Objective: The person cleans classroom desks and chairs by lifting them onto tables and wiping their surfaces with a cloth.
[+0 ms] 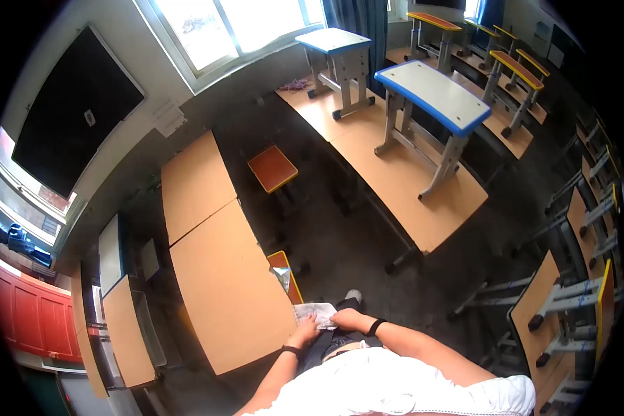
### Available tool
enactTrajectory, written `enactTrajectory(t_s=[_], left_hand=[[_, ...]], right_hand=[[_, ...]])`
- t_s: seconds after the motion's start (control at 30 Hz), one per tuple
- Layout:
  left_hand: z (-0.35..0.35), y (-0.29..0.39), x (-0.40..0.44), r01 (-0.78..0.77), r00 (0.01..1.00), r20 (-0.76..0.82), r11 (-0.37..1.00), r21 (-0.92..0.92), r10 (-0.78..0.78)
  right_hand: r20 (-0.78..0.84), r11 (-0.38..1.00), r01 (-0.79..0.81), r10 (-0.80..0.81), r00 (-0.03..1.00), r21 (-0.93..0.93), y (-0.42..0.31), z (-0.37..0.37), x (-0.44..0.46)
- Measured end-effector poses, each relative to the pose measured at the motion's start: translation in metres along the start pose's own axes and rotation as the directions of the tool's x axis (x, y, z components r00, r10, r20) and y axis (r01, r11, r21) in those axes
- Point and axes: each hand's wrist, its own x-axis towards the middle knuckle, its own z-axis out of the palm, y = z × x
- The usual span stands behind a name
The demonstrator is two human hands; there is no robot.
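Observation:
A whitish cloth (316, 310) is bunched between my two hands, at the corner of a light wooden desk and in front of my body. My left hand (305, 331) grips its near left side, close to the desk edge. Closed on the right end of the cloth is my right hand (349, 319), with a black band on its wrist. The desktop (229, 298) lies just left of my hands. Beyond the cloth, a stool with a yellow-edged seat (295, 281) partly shows beside the desk, with a silvery packet (281, 276) on it.
Across the dark aisle floor (333, 243) stands another long desk (395, 201) with upturned stools (433, 93) on top. A red-topped stool (273, 168) sits between the rows. More desks and stacked stools (575, 305) are at right. A red cabinet (31, 305) stands at far left.

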Motion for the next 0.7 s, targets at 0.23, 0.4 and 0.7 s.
enactTrajectory(t_s=[0.23, 0.4, 0.7], left_hand=[[-0.068, 0.085, 0.091, 0.076, 0.991, -0.097, 0.977, -0.199, -0.097], [-0.092, 0.034, 0.099, 0.176, 0.932, -0.261, 0.944, -0.279, -0.251], [-0.228, -0.037, 0.184, 0.123, 0.771, -0.481, 0.838, -0.532, -0.418]], right_hand=[[-0.051, 0.994, 0.041, -0.047, 0.998, -0.100, 0.125, -0.060, -0.021], [0.068, 0.998, 0.015, -0.010, 0.998, -0.062, 0.149, -0.072, 0.024], [-0.029, 0.940, -0.294, 0.293, 0.956, -0.175, 0.307, -0.228, 0.152]])
